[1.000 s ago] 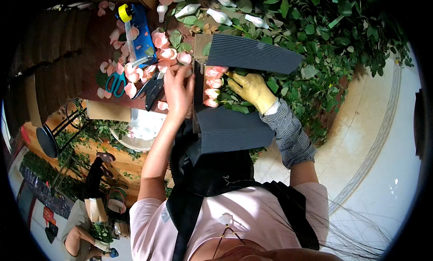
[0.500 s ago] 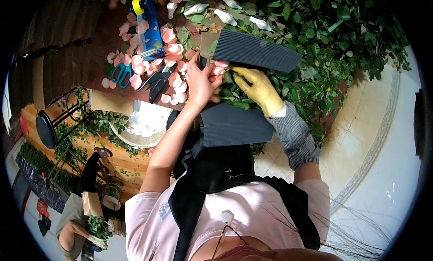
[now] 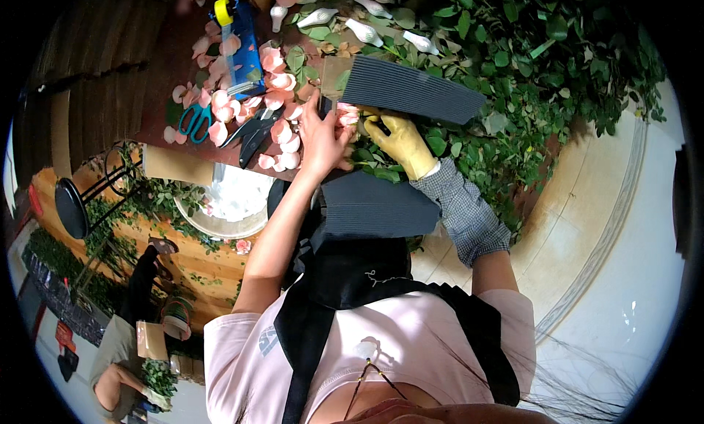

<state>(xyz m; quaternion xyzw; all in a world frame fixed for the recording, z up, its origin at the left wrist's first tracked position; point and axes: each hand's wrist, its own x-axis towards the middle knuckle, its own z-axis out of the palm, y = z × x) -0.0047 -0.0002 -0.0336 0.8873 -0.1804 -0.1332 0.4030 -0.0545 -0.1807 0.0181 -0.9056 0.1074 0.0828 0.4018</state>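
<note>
My bare left hand is closed around pink roses at the middle of the work table, its fingers partly hiding the blooms. My right hand, in a yellow glove with a checked grey sleeve cuff, is just right of the blooms. Its thumb and fingertips curl toward each other by the stems, and what lies between them is too small to make out. A dark ribbed cardboard sheet lies beyond both hands. Another dark ribbed sheet is on the near side, below the roses.
Loose pink petals, black-handled pruning shears, teal scissors and a blue tape dispenser lie left. Leafy stems heap up right. White-netted buds lie at the back. A tub stands below; another person is lower left.
My gloved right hand has shifted slightly left and its thumb and fingers have drawn closer together. My left hand stays at the roses.
</note>
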